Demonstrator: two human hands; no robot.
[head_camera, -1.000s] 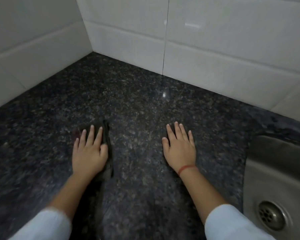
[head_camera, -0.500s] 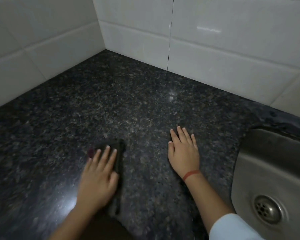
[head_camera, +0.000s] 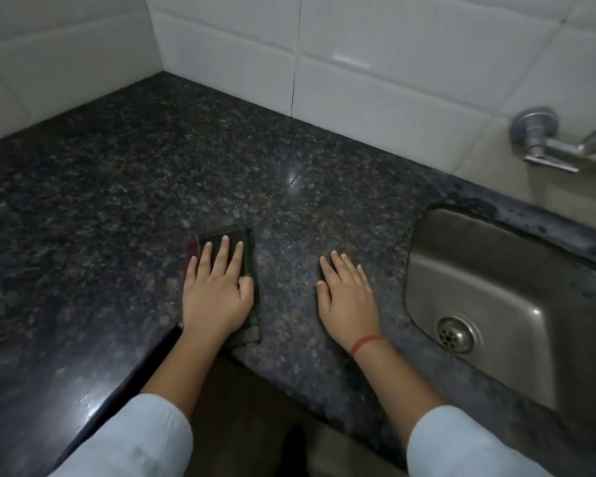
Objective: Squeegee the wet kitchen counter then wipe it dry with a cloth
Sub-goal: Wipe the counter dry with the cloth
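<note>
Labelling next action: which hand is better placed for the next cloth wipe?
Left. The left hand lies flat on the dark cloth on the counter; the right hand rests on bare counter beside the sink, holding nothing.
</note>
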